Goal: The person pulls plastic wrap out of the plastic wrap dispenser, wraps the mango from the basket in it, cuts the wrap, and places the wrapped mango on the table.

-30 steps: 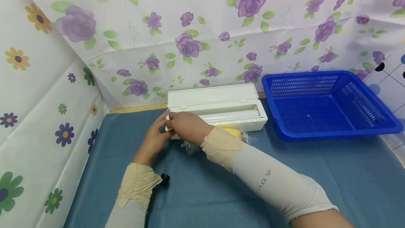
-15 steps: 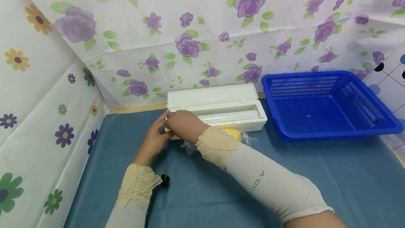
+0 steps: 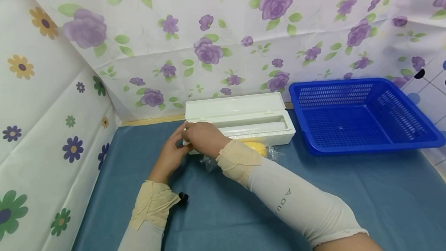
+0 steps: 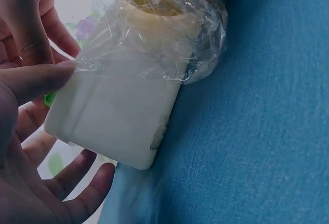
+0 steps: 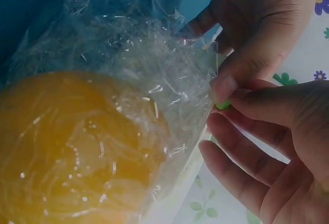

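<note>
The long white box (image 3: 251, 118) points right along the surface's back edge (image 3: 150, 128), away from the left hand (image 3: 170, 156) and right hand (image 3: 206, 138), together pinching a green bit (image 5: 223, 105).

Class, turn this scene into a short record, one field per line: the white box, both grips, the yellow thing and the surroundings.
White box: lid open, pale roll inside
Left grip: at the box's left end; exact hold unclear
Right grip: also there, apparently pinching a small green piece
Yellow object: in front of the box, covered by clear film
Blue basket: right of the box
Surface: blue cloth
Backdrop: flower-printed sheet
</note>
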`<state>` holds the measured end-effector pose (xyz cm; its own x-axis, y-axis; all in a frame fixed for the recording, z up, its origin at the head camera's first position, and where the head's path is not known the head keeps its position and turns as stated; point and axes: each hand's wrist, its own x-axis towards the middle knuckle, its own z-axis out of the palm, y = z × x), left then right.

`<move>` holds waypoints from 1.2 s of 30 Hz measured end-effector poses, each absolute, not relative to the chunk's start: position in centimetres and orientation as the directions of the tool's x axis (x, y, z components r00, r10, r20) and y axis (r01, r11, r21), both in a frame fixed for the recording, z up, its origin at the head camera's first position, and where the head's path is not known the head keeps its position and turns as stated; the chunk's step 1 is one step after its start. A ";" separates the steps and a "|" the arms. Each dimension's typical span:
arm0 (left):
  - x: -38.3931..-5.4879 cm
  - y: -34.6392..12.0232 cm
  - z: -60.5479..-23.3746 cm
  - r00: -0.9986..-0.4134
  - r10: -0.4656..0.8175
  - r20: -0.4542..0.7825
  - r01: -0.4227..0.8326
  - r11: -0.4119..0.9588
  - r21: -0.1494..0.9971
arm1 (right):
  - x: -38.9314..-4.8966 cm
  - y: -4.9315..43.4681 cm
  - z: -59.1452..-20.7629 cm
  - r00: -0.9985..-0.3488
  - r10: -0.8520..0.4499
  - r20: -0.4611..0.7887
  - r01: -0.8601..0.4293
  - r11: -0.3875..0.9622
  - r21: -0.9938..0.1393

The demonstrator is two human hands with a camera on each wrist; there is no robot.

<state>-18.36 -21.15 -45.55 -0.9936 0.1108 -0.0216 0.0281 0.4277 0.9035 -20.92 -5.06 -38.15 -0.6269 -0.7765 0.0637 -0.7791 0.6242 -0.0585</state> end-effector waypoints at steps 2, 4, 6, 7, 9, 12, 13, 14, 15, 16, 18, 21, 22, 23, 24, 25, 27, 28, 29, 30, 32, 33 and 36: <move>-18.3 -21.1 -45.6 -0.994 0.109 -0.017 0.030 0.418 0.908 | -20.9 -5.0 -38.3 -0.630 -0.774 0.064 -0.777 0.626 -0.065; -18.3 -21.1 -45.8 -0.994 0.108 -0.016 0.030 0.412 0.911 | -20.9 -5.0 -38.4 -0.632 -0.773 0.059 -0.775 0.628 -0.068; -18.3 -21.1 -45.9 -0.994 0.107 -0.017 0.028 0.406 0.914 | -20.9 -4.9 -38.6 -0.632 -0.773 0.058 -0.775 0.629 -0.067; -18.3 -21.1 -45.9 -0.994 0.107 -0.017 0.028 0.403 0.915 | -20.9 -4.9 -38.6 -0.633 -0.772 0.058 -0.774 0.630 -0.066; -18.3 -21.0 -46.0 -0.994 0.111 -0.014 0.032 0.402 0.915 | -20.9 -4.9 -38.6 -0.635 -0.770 0.062 -0.773 0.631 -0.066; -18.3 -21.1 -46.0 -0.994 0.113 -0.008 0.037 0.394 0.918 | -20.9 -4.8 -38.6 -0.631 -0.772 0.073 -0.776 0.627 -0.071; -18.3 -21.1 -46.0 -0.993 0.114 -0.005 0.041 0.392 0.919 | -20.9 -4.8 -38.7 -0.630 -0.773 0.074 -0.777 0.626 -0.073; -18.3 -21.1 -46.0 -0.994 0.114 -0.003 0.042 0.391 0.919 | -20.9 -4.9 -38.7 -0.629 -0.774 0.076 -0.778 0.624 -0.071; -18.3 -21.2 -45.9 -0.994 0.112 -0.004 0.040 0.393 0.919 | -20.9 -4.9 -38.7 -0.627 -0.775 0.077 -0.779 0.624 -0.068; -18.3 -21.2 -45.9 -0.994 0.111 -0.005 0.040 0.396 0.918 | -20.9 -4.9 -38.6 -0.627 -0.775 0.076 -0.779 0.624 -0.068; -18.3 -21.2 -45.8 -0.994 0.111 -0.004 0.042 0.409 0.912 | -20.9 -4.8 -38.6 -0.628 -0.775 0.072 -0.778 0.625 -0.065; -18.3 -21.1 -45.6 -0.994 0.105 -0.010 0.036 0.430 0.902 | -21.0 -4.8 -38.6 -0.630 -0.773 0.069 -0.777 0.627 -0.062; -18.3 -21.1 -45.5 -0.994 0.106 -0.009 0.038 0.435 0.899 | -21.0 -4.7 -38.6 -0.630 -0.774 0.069 -0.777 0.627 -0.061; -18.3 -21.0 -45.5 -0.995 0.103 -0.011 0.035 0.439 0.898 | -21.0 -4.7 -38.6 -0.629 -0.774 0.070 -0.778 0.626 -0.058; -18.3 -21.0 -45.5 -0.995 0.098 -0.014 0.030 0.438 0.898 | -21.0 -4.7 -38.6 -0.629 -0.774 0.071 -0.778 0.626 -0.056; -18.4 -21.0 -45.5 -0.995 0.095 -0.017 0.027 0.438 0.899 | -21.0 -4.7 -38.6 -0.629 -0.774 0.072 -0.778 0.626 -0.054; -18.4 -20.9 -45.4 -0.995 0.094 -0.020 0.023 0.438 0.899 | -21.1 -4.6 -38.6 -0.628 -0.774 0.074 -0.778 0.626 -0.049; -18.4 -20.9 -45.4 -0.996 0.092 -0.021 0.021 0.436 0.900 | -21.1 -4.6 -38.6 -0.628 -0.775 0.075 -0.778 0.626 -0.051; -18.4 -20.9 -45.4 -0.996 0.088 -0.024 0.017 0.434 0.901 | -21.1 -4.6 -38.5 -0.628 -0.775 0.075 -0.778 0.626 -0.052; -18.4 -20.9 -45.4 -0.996 0.087 -0.024 0.016 0.433 0.901 | -21.0 -4.5 -38.5 -0.628 -0.775 0.077 -0.778 0.625 -0.053; -18.5 -20.9 -45.4 -0.996 0.086 -0.021 0.018 0.432 0.902 | -21.1 -4.5 -38.5 -0.627 -0.775 0.081 -0.779 0.624 -0.056; -18.5 -20.9 -45.4 -0.996 0.086 -0.019 0.020 0.431 0.902 | -21.1 -4.5 -38.5 -0.627 -0.775 0.080 -0.779 0.624 -0.056; -18.5 -20.9 -45.4 -0.997 0.080 -0.016 0.020 0.431 0.902 | -21.1 -4.6 -38.5 -0.628 -0.775 0.076 -0.779 0.625 -0.054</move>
<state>-18.53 -20.94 -45.44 -0.9966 0.0804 -0.0158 0.0204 0.4306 0.9023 -21.10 -4.56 -38.50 -0.6276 -0.7748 0.0757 -0.7785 0.6253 -0.0537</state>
